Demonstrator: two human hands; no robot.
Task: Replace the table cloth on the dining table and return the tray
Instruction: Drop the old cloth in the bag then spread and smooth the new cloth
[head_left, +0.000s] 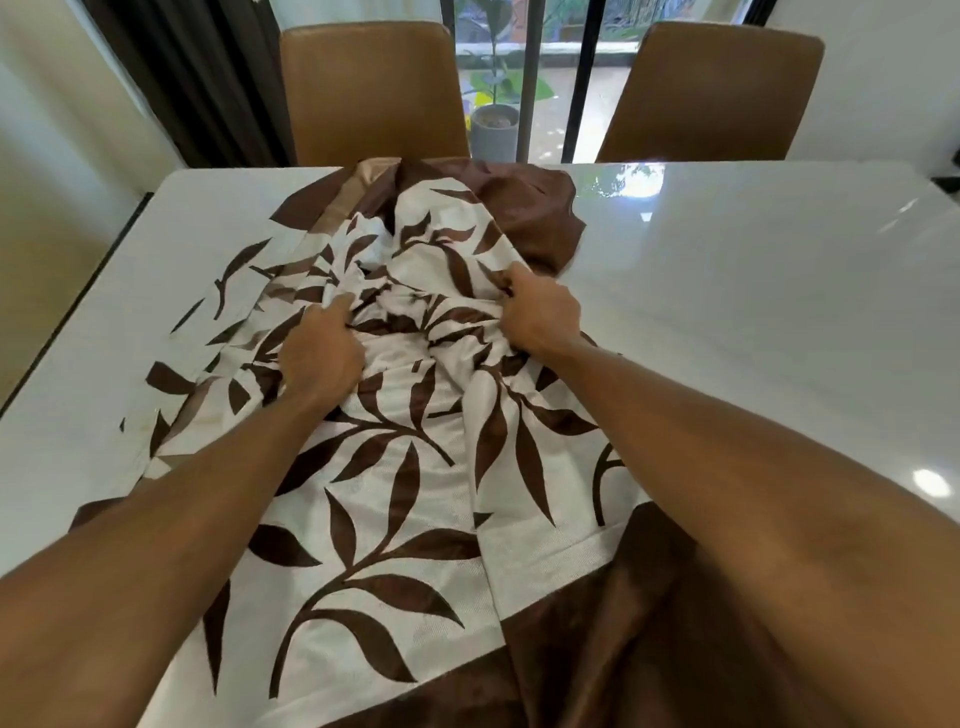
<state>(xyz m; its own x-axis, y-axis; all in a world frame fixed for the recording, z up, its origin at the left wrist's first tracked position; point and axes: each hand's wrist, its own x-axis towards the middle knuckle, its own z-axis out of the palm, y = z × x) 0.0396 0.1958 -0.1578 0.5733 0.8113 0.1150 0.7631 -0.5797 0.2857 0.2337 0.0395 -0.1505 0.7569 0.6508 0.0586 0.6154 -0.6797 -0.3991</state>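
Observation:
A white table cloth (415, 493) with brown leaf prints and a brown border lies bunched across the middle of the glossy white dining table (753, 291). My left hand (322, 348) grips a fold of the cloth left of centre. My right hand (540, 312) grips another gathered fold a little further back and to the right. The cloth's brown edge hangs over the near side of the table by my body. No tray is in view.
Two brown chairs (374, 93) (711, 93) stand at the far side of the table. Behind them is a glass door with dark bars, a potted plant (493, 119) outside, and a dark curtain (197, 78) at the left.

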